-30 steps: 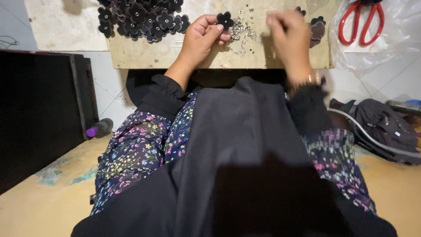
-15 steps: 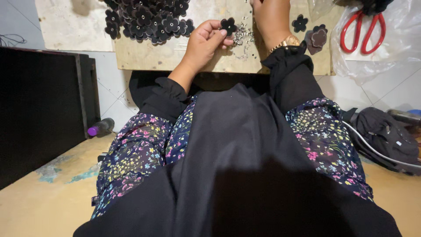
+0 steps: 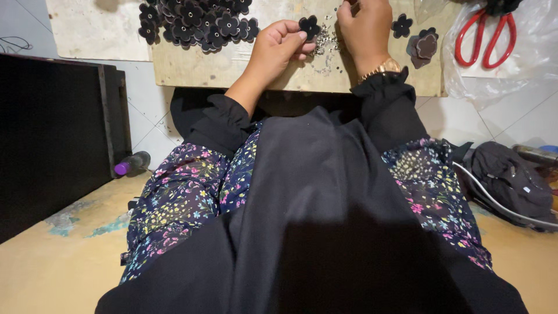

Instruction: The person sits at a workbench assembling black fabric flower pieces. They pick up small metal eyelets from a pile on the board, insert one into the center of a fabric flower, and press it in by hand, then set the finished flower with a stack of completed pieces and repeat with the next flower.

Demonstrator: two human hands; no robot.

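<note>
My left hand (image 3: 278, 46) pinches a small black flower-shaped piece (image 3: 309, 27) over a pale wooden board (image 3: 244, 67). My right hand (image 3: 365, 26) is just to its right, fingers curled down into a scatter of tiny silver bits (image 3: 325, 43) on the board; whether it holds one is hidden. A gold watch (image 3: 381, 68) sits on that wrist. A pile of several black flower pieces (image 3: 197, 23) lies at the board's upper left. Single flower pieces (image 3: 402, 25) and a darker stack (image 3: 425, 45) lie to the right.
Red-handled scissors (image 3: 485, 35) rest on a clear plastic bag (image 3: 511, 64) at the upper right. A black panel (image 3: 52, 134) stands at left with a purple-capped bottle (image 3: 131, 164) beside it. A dark bag (image 3: 511, 180) and white cable (image 3: 494, 200) lie at right.
My right hand came down from the top edge into the silver bits beside the left hand. The left hand still holds the black flower piece.
</note>
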